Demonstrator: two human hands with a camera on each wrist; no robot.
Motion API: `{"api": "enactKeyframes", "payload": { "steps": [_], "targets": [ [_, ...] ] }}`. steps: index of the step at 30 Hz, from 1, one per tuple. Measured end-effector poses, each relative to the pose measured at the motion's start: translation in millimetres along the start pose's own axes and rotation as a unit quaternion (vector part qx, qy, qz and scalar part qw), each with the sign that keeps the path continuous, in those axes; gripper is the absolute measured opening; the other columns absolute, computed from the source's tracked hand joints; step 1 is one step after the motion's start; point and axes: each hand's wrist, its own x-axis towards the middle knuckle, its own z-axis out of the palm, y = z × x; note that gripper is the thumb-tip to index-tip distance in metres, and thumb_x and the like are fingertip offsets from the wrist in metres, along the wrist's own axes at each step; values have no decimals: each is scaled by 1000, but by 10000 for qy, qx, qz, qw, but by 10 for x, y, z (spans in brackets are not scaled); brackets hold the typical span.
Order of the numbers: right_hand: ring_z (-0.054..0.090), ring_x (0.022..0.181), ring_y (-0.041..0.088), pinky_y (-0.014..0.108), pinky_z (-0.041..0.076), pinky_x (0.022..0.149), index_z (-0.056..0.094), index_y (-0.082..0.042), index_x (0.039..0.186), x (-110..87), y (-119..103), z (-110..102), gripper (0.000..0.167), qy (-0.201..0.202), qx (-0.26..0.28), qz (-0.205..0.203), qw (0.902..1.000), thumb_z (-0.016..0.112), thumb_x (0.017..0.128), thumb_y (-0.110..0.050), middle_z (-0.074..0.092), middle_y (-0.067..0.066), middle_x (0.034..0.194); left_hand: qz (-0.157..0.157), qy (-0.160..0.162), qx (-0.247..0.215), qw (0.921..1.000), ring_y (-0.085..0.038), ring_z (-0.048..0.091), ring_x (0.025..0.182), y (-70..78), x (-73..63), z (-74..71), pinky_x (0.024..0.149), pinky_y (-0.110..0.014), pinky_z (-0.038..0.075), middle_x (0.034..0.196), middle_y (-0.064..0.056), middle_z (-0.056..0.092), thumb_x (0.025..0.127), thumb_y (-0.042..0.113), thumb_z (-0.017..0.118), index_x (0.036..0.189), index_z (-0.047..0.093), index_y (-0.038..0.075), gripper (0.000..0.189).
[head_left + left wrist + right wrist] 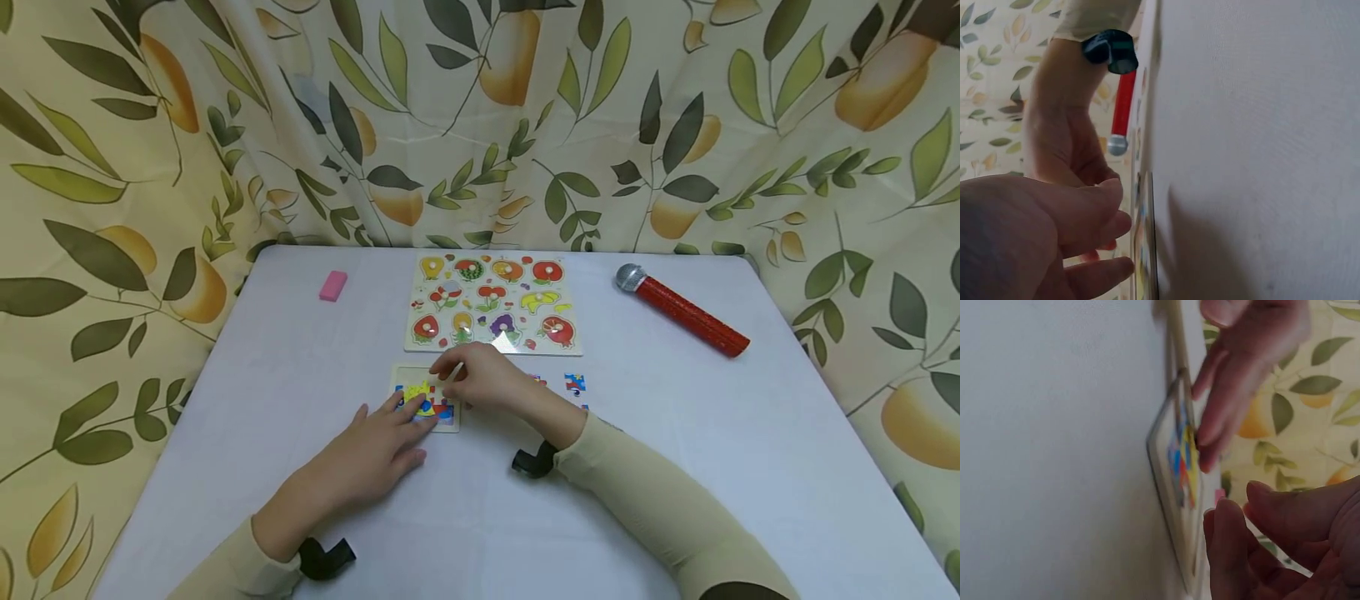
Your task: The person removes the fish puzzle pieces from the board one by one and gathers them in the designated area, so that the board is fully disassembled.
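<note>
My left hand (371,454) lies palm down with its fingers stretched over the lower left of a small jigsaw tray (408,373). Yellow, blue and red jigsaw pieces (442,412) sit inside the tray, partly covered by those fingers. Over the tray's right side is my right hand (487,379), thumb and fingers loosely bent with a gap between the tips. In the right wrist view, no piece shows between the right fingers (1229,528). Loose blue-and-red jigsaw pieces (575,383) lie right of the tray, some hidden behind the right wrist.
A larger fruit peg puzzle board (487,346) lies just beyond the tray. A pink block (333,286) rests at the back left, and a red microphone (690,317) lies at the back right. White cloth covers the table; a patterned curtain hangs behind.
</note>
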Motion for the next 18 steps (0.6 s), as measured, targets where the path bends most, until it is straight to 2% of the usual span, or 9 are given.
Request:
{"api": "enactKeyframes", "payload": {
  "steps": [6, 8, 10, 14, 18],
  "targets": [
    [66, 92, 14, 28, 58, 82, 80, -12, 123, 168, -25, 186, 28, -90, -298, 62, 9995, 81, 95, -8, 76, -2, 108, 345, 495, -141, 9981, -40, 35, 163, -34, -2, -45, 125, -66, 37, 170, -9, 48, 107, 34, 67, 153, 63, 20, 48],
    [64, 91, 15, 29, 58, 83, 79, -10, 124, 187, -26, 220, 30, -95, -474, 17, 9988, 81, 94, -7, 75, -2, 105, 410, 587, -128, 9973, -41, 38, 161, -31, -9, -56, 125, -63, 40, 168, -11, 50, 107, 32, 67, 151, 64, 17, 47],
    [63, 91, 15, 29, 56, 83, 79, -9, 124, 201, -21, 250, 31, -77, -645, -44, 9979, 82, 93, -6, 74, -2, 102, 399, 631, -47, 9972, -42, 38, 161, -26, -13, -59, 124, -65, 40, 167, -12, 51, 107, 31, 67, 151, 64, 17, 47],
    [61, 91, 14, 28, 54, 82, 80, -10, 123, 215, -11, 289, 33, -10, -891, -156, 9959, 85, 91, -7, 70, -2, 97, 103, 520, 238, 9983, -44, 30, 164, -14, -17, -50, 126, -74, 30, 172, -13, 43, 106, 36, 68, 156, 59, 23, 53],
    [60, 91, 14, 27, 54, 82, 80, -12, 123, 216, -3, 309, 34, 55, -1007, -200, 9947, 86, 90, -8, 68, -3, 98, -232, 112, 519, 9983, -45, 19, 167, -11, -19, -11, 126, -79, 21, 179, -12, 29, 104, 46, 69, 162, 50, 32, 63]
  ]
}}
